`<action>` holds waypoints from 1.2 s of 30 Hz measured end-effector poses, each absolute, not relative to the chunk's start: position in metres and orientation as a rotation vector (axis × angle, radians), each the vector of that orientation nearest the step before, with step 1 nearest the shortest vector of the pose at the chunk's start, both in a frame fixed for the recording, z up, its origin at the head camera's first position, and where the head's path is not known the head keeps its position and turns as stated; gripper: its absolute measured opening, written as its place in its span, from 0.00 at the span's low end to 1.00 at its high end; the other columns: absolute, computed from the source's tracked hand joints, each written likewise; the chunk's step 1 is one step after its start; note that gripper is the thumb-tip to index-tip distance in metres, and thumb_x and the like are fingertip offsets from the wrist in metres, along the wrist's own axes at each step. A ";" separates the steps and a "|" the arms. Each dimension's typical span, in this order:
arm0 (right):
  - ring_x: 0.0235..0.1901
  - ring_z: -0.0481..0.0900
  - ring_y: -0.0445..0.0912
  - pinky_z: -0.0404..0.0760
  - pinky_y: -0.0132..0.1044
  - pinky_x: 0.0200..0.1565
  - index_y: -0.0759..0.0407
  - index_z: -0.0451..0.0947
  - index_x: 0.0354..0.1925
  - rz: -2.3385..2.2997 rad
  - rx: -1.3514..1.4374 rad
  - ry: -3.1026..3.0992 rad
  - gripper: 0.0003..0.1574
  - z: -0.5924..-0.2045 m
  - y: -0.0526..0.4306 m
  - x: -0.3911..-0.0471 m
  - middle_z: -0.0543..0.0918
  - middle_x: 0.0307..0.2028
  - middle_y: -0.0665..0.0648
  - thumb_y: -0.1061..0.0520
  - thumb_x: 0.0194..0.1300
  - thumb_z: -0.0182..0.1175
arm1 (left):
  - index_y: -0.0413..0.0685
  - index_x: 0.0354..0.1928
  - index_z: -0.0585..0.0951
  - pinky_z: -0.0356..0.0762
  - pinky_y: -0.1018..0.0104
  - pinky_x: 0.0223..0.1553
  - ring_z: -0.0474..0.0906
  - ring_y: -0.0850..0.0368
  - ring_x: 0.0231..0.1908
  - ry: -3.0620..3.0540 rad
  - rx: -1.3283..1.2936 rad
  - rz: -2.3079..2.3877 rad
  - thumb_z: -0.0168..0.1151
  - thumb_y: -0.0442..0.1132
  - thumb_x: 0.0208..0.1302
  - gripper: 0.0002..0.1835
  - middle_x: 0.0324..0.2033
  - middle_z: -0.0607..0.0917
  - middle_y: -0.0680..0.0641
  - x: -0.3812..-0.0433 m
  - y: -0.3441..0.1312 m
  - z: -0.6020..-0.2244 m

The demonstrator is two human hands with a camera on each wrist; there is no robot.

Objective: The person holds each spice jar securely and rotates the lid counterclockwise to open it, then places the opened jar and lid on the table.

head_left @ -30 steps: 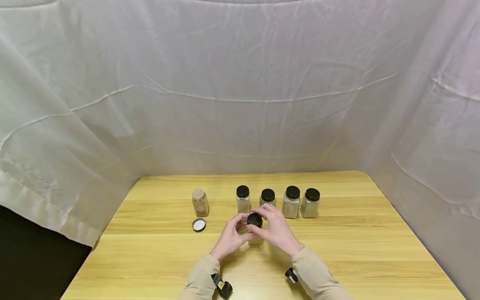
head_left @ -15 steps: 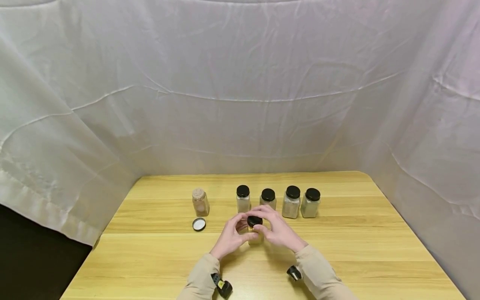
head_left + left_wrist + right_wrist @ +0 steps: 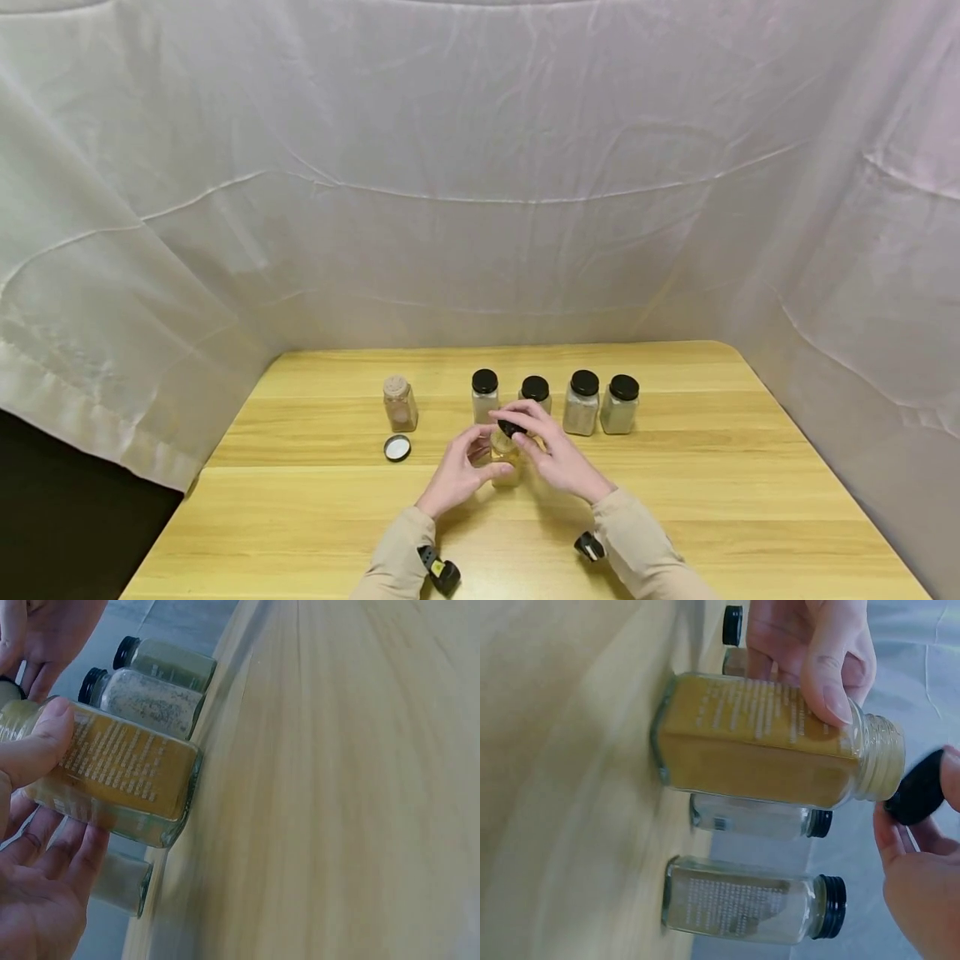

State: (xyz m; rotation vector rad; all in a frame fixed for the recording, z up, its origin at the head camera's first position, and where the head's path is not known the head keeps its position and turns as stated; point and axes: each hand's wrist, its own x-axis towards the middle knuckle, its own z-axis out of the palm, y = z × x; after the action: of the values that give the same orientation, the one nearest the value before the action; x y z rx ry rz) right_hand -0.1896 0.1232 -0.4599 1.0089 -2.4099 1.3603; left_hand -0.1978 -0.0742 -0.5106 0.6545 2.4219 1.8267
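Note:
My left hand (image 3: 461,471) grips a square glass spice jar (image 3: 757,742) filled with yellow-brown powder, thumb on one side and fingers on the other. The jar stands upright on the wooden table, its threaded neck (image 3: 883,757) uncovered. My right hand (image 3: 551,450) pinches a black screw lid (image 3: 917,787) between thumb and fingers. The lid is tilted, right at the rim of the jar's mouth. In the left wrist view the printed text on the jar (image 3: 120,761) shows, while the lid is mostly cut off by the frame edge.
Behind my hands stand several black-lidded spice jars (image 3: 582,408) in a row on the table (image 3: 712,500). Farther left is a jar of pinkish-brown powder (image 3: 401,407) without its black lid, and a lid (image 3: 397,448) lies upside down before it. Grey curtains (image 3: 480,250) surround the table.
My right hand has turned the black lid and lifted it off the jar's neck, tilting it. My left hand stays around the jar, which has leaned or shifted slightly left.

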 end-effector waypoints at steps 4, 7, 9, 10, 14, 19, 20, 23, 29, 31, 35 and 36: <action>0.61 0.71 0.44 0.75 0.39 0.65 0.56 0.77 0.64 1.458 0.952 -2.342 0.22 -0.464 0.122 -0.190 0.75 0.60 0.59 0.63 0.76 0.51 | 0.39 0.62 0.75 0.76 0.49 0.67 0.81 0.41 0.58 2.412 0.613 1.865 0.73 0.37 0.59 0.30 0.55 0.84 0.37 -0.199 -0.081 -0.512; 0.59 0.71 0.40 0.76 0.33 0.58 0.59 0.78 0.62 1.520 0.947 -2.297 0.20 -0.466 0.120 -0.190 0.76 0.58 0.60 0.64 0.76 0.51 | 0.39 0.62 0.75 0.76 0.51 0.67 0.80 0.40 0.59 2.412 0.588 1.893 0.73 0.36 0.59 0.29 0.55 0.83 0.37 -0.201 -0.086 -0.513; 0.58 0.71 0.36 0.76 0.29 0.57 0.61 0.78 0.61 1.580 0.949 -2.269 0.19 -0.468 0.119 -0.191 0.76 0.57 0.62 0.65 0.75 0.51 | 0.38 0.62 0.75 0.76 0.52 0.67 0.80 0.40 0.60 2.415 0.567 1.909 0.73 0.36 0.59 0.29 0.56 0.83 0.36 -0.203 -0.089 -0.513; 0.58 0.71 0.35 0.77 0.28 0.57 0.62 0.78 0.60 1.612 0.951 -2.251 0.19 -0.469 0.119 -0.191 0.77 0.56 0.63 0.66 0.75 0.51 | 0.38 0.61 0.75 0.76 0.52 0.67 0.79 0.39 0.60 2.408 0.551 1.925 0.73 0.35 0.59 0.29 0.56 0.83 0.36 -0.204 -0.091 -0.513; 0.58 0.73 0.30 0.76 0.25 0.63 0.67 0.76 0.59 1.744 0.953 -2.198 0.17 -0.472 0.115 -0.192 0.77 0.56 0.68 0.67 0.74 0.52 | 0.36 0.61 0.75 0.75 0.53 0.67 0.78 0.37 0.62 2.425 0.505 1.953 0.73 0.34 0.58 0.29 0.58 0.81 0.34 -0.209 -0.099 -0.513; 0.56 0.76 0.30 0.80 0.27 0.60 0.70 0.75 0.59 1.854 0.961 -2.189 0.18 -0.476 0.109 -0.193 0.76 0.56 0.73 0.66 0.74 0.54 | 0.32 0.63 0.73 0.74 0.50 0.68 0.76 0.34 0.63 2.509 0.480 1.983 0.71 0.33 0.60 0.30 0.60 0.79 0.32 -0.216 -0.110 -0.513; 0.55 0.76 0.30 0.80 0.27 0.60 0.71 0.74 0.59 1.887 0.961 -2.189 0.18 -0.476 0.107 -0.194 0.76 0.56 0.74 0.66 0.74 0.54 | 0.33 0.64 0.73 0.74 0.49 0.68 0.76 0.34 0.63 2.526 0.466 1.990 0.71 0.32 0.60 0.30 0.60 0.79 0.31 -0.217 -0.112 -0.513; 0.53 0.77 0.30 0.81 0.26 0.59 0.72 0.72 0.60 1.963 0.943 -2.206 0.20 -0.478 0.104 -0.196 0.74 0.57 0.78 0.65 0.73 0.55 | 0.33 0.66 0.72 0.72 0.49 0.69 0.74 0.34 0.65 2.572 0.413 2.016 0.70 0.32 0.61 0.32 0.62 0.78 0.30 -0.222 -0.115 -0.513; 0.54 0.79 0.45 0.81 0.25 0.57 0.74 0.70 0.60 2.040 0.881 -2.267 0.23 -0.484 0.099 -0.200 0.73 0.58 0.80 0.64 0.71 0.59 | 0.29 0.71 0.64 0.67 0.48 0.72 0.68 0.33 0.69 2.621 0.305 2.042 0.68 0.32 0.64 0.37 0.67 0.71 0.27 -0.230 -0.118 -0.512; 0.55 0.79 0.54 0.82 0.26 0.56 0.76 0.68 0.59 2.088 0.872 -2.275 0.24 -0.486 0.097 -0.201 0.71 0.58 0.80 0.65 0.69 0.60 | 0.29 0.72 0.62 0.66 0.48 0.72 0.67 0.33 0.70 2.651 0.290 2.024 0.67 0.33 0.66 0.37 0.68 0.70 0.27 -0.233 -0.118 -0.513; 0.56 0.79 0.62 0.83 0.29 0.57 0.76 0.68 0.57 2.162 0.839 -2.304 0.25 -0.488 0.095 -0.201 0.70 0.59 0.81 0.67 0.66 0.64 | 0.28 0.73 0.60 0.64 0.48 0.73 0.64 0.33 0.72 2.675 0.266 2.015 0.64 0.33 0.68 0.36 0.70 0.67 0.26 -0.237 -0.118 -0.514; 0.56 0.79 0.62 0.83 0.30 0.58 0.75 0.69 0.56 2.164 0.831 -2.315 0.24 -0.488 0.094 -0.201 0.70 0.59 0.81 0.67 0.65 0.64 | 0.27 0.73 0.60 0.64 0.47 0.73 0.64 0.33 0.72 2.684 0.264 2.012 0.63 0.33 0.68 0.36 0.70 0.67 0.26 -0.238 -0.118 -0.515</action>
State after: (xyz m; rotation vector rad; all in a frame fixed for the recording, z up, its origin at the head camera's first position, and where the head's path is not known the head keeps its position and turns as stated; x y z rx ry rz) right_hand -0.2011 0.0940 -0.4884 0.8314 -2.3147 2.1642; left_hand -0.2382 -0.1176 -0.5146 0.2640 2.6840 2.0116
